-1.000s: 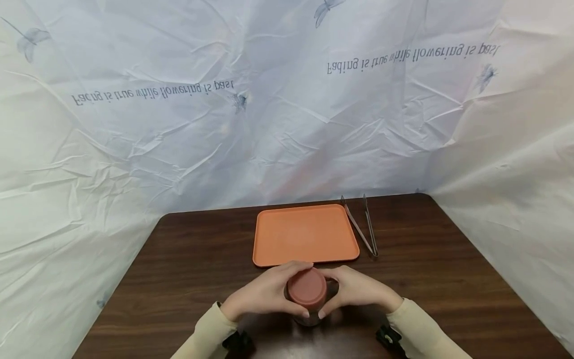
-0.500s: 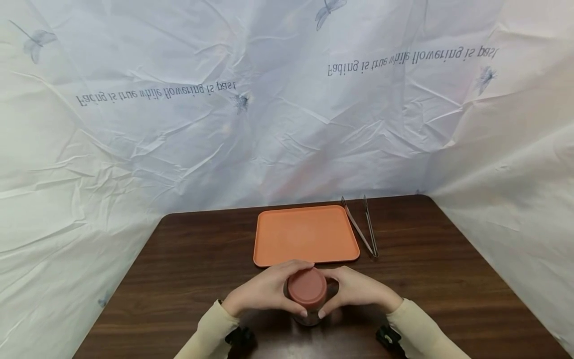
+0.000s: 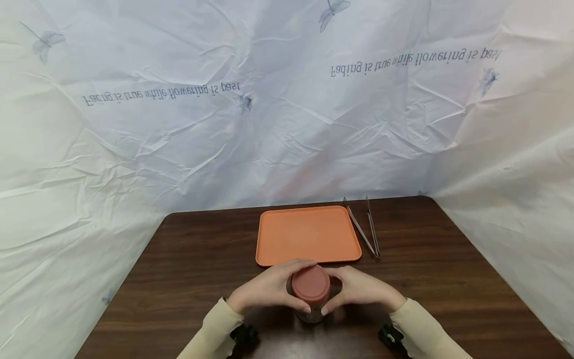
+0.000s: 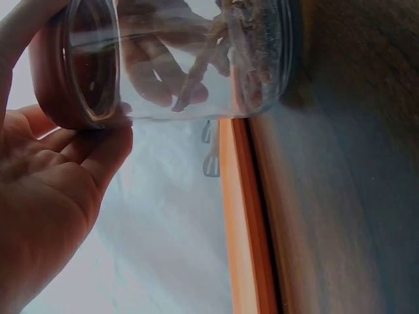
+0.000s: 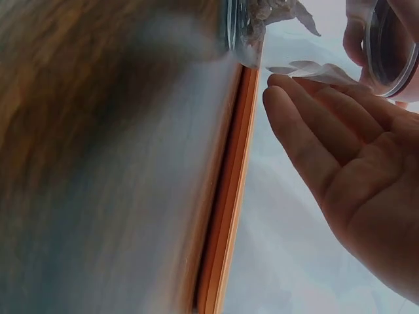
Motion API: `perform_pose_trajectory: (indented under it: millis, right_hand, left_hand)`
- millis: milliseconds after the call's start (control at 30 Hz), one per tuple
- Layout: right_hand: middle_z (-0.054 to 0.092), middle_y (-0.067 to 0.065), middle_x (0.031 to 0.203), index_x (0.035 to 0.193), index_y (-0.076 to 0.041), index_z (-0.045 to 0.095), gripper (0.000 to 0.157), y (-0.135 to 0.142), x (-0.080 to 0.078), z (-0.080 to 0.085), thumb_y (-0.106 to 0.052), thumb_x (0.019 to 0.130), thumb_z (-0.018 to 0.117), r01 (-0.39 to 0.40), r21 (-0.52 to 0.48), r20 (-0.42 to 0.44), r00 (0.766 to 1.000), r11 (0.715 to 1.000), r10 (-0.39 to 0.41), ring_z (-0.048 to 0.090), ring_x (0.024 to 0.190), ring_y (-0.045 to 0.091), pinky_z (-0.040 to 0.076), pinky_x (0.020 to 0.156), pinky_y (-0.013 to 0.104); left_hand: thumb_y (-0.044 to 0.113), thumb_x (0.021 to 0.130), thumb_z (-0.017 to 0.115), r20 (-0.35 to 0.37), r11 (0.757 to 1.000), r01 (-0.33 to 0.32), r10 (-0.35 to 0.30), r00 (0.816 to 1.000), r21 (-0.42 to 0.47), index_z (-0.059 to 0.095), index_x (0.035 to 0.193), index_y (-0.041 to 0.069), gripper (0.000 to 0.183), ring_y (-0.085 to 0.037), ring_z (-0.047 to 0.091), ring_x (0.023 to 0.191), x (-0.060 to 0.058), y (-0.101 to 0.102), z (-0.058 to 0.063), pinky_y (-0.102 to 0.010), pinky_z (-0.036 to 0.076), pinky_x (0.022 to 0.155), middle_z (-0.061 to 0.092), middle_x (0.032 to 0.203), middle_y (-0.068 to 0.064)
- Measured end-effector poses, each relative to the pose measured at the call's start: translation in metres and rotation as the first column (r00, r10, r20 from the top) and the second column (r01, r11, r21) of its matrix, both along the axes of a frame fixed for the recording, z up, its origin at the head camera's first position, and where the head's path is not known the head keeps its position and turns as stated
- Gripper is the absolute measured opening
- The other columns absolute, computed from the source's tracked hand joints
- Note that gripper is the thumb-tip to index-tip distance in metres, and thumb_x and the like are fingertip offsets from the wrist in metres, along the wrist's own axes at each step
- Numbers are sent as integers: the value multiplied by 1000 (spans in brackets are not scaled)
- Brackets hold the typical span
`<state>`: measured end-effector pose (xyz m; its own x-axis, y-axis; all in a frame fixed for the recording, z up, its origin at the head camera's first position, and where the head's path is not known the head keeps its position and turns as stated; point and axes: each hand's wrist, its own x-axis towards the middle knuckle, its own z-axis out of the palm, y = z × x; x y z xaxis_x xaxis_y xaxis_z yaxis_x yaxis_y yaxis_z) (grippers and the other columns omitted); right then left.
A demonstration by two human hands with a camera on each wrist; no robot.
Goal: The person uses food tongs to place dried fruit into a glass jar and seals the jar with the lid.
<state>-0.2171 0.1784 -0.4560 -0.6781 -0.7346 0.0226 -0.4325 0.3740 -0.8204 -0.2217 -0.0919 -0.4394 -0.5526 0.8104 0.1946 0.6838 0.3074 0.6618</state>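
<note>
A clear jar with a reddish-brown lid stands on the dark wooden table at the near middle. Brown, dried-looking pieces lie at its bottom, and a longer twig-like one leans up inside. My left hand grips the lid, its thumb on the near side and fingers round the far side. From the other side my right hand holds the jar's body below the lid, its thumb near the left thumb. The right fingers show through the jar's wall in the left wrist view.
Just beyond the hands lies an orange tray. Metal tongs rest spread apart at the tray's right side. A pale, wrinkled printed sheet hangs behind the table and along both sides.
The head view has shifted slightly, so the scene sits a little further right. Both hands keep about the same hold on the jar and lid.
</note>
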Motion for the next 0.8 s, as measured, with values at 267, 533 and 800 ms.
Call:
perform_pose_trajectory:
  millis: [267,533,800]
  right_hand:
    - [59,-13,137,147,-26,50,70,6,-3,-1,-38,86,82,72,14,-4,997,997,-72,54,129,16,47,106,47]
    - [58,-9,139,148,-26,48,70,7,-6,-5,-34,87,81,79,-32,37,996,996,-78,55,129,16,48,105,36]
    - [56,-9,141,149,-27,46,71,6,-8,-4,-30,88,81,90,-37,42,995,995,-88,54,130,17,48,105,37]
  left_hand:
    - [44,84,82,75,998,-60,58,995,26,31,158,31,91,-11,46,136,-9,2,-5,-36,46,107,42,155,8]
    - [45,84,81,112,992,-114,107,988,57,29,159,28,93,-11,46,137,-13,3,-12,-37,45,109,45,153,9]
    - [48,83,81,114,989,-141,134,984,49,29,159,29,93,-10,46,136,-14,3,-10,-38,44,110,46,152,10]
